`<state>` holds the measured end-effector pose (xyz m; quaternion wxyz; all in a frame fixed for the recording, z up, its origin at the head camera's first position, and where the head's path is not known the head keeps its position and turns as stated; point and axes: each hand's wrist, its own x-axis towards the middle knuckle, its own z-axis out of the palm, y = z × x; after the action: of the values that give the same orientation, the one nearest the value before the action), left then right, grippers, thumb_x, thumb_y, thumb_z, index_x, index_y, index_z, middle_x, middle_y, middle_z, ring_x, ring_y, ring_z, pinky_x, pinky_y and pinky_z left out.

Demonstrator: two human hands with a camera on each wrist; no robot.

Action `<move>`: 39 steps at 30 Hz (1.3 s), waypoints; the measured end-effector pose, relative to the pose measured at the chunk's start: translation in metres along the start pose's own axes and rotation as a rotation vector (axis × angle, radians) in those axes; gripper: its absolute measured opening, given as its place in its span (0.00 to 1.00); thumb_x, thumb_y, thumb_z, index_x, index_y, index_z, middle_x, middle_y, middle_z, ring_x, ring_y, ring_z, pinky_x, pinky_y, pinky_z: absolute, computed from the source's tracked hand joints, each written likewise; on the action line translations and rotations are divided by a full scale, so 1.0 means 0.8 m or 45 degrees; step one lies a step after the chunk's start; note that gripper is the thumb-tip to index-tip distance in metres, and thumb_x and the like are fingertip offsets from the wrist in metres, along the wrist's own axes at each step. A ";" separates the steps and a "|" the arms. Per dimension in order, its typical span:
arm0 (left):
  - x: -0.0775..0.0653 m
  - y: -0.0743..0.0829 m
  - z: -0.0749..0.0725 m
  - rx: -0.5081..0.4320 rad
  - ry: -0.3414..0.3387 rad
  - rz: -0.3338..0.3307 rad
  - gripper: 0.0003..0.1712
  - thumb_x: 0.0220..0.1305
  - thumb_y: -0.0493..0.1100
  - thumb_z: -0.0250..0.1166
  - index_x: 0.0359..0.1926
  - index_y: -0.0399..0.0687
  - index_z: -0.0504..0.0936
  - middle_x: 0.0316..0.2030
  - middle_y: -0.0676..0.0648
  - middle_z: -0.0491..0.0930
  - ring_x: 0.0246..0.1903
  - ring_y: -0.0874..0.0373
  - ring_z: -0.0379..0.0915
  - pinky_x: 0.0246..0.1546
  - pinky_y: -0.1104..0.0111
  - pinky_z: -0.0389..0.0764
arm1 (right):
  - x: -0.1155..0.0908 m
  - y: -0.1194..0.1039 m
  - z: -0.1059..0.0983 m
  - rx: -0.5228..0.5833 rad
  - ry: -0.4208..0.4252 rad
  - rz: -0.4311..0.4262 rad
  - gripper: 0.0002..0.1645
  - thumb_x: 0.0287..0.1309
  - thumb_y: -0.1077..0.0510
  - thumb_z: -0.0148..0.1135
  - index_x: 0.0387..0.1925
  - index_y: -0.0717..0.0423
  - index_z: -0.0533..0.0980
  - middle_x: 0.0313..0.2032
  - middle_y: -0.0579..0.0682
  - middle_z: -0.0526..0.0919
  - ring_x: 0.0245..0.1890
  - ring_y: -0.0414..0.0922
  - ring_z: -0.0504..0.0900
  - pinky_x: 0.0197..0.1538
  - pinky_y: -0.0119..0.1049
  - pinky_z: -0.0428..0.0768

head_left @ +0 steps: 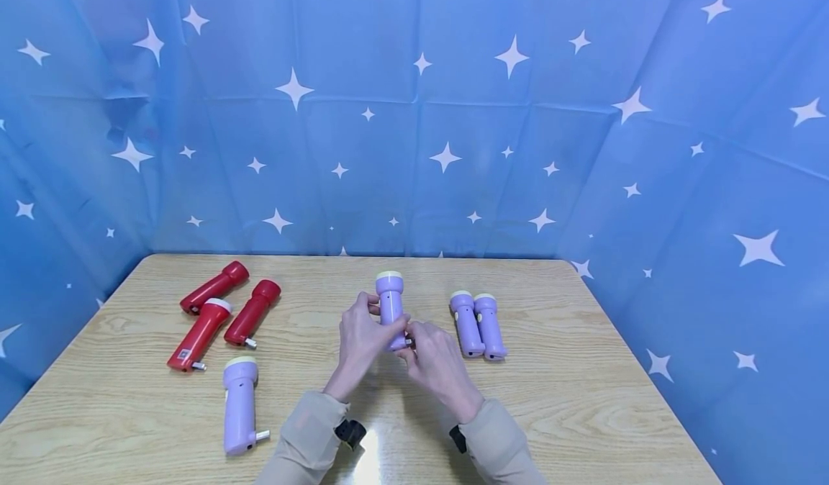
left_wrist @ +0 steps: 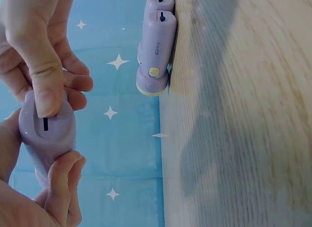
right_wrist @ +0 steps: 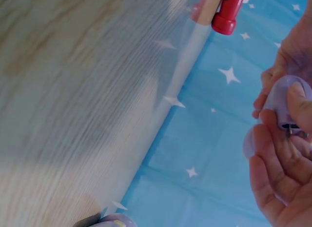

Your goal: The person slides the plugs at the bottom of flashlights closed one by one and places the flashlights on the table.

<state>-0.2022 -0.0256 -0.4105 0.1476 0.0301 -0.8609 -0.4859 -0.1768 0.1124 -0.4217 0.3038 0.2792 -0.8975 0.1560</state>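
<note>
A purple flashlight (head_left: 390, 299) with a pale lens rim stands nearly upright between both hands, lens away from me. My left hand (head_left: 364, 335) grips its body, fingers on the far side and thumb across the near side. At its butt end my right hand (head_left: 442, 363) pinches, the thumb pressed beside a dark slot, as the left wrist view shows on the flashlight (left_wrist: 57, 134). In the right wrist view, thin metal prongs (right_wrist: 290, 130) show at that end among the right fingers. The right fingertips partly hide the plug.
Two purple flashlights (head_left: 468, 327) lie side by side to the right. At the left lie three red flashlights (head_left: 202, 334), two with plugs out. Another purple flashlight (head_left: 240, 406), its plug out, is at the near left. A starry blue curtain (head_left: 414, 132) hangs behind the wooden table (head_left: 583, 413).
</note>
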 end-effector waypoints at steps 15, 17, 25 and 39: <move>-0.001 -0.002 0.002 -0.004 0.017 0.011 0.30 0.41 0.54 0.74 0.41 0.40 0.76 0.33 0.42 0.84 0.31 0.52 0.79 0.27 0.68 0.74 | 0.000 0.001 0.002 -0.029 0.069 -0.041 0.21 0.34 0.54 0.78 0.27 0.57 0.74 0.18 0.45 0.75 0.18 0.38 0.71 0.21 0.28 0.68; -0.001 -0.001 0.002 -0.003 0.017 0.011 0.30 0.41 0.54 0.74 0.41 0.40 0.76 0.33 0.42 0.84 0.31 0.52 0.79 0.27 0.68 0.74 | 0.000 0.001 0.003 -0.041 0.074 -0.046 0.21 0.34 0.53 0.78 0.27 0.56 0.74 0.18 0.45 0.74 0.18 0.38 0.70 0.21 0.28 0.68; -0.001 -0.001 0.004 0.001 0.024 -0.001 0.30 0.41 0.54 0.74 0.41 0.40 0.76 0.32 0.43 0.84 0.31 0.52 0.79 0.28 0.67 0.75 | -0.001 -0.001 0.003 -0.070 0.066 -0.026 0.22 0.35 0.50 0.78 0.25 0.56 0.73 0.16 0.44 0.72 0.16 0.37 0.68 0.20 0.27 0.65; 0.000 -0.003 0.005 0.012 0.022 -0.010 0.30 0.41 0.55 0.74 0.40 0.41 0.76 0.31 0.43 0.84 0.30 0.52 0.79 0.28 0.67 0.74 | 0.000 0.001 -0.001 -0.079 0.013 -0.065 0.22 0.38 0.50 0.77 0.31 0.56 0.75 0.20 0.45 0.76 0.19 0.37 0.72 0.23 0.27 0.69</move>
<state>-0.2038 -0.0237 -0.4142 0.1531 0.0383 -0.8618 -0.4821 -0.1770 0.1131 -0.4215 0.3207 0.2915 -0.8930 0.1215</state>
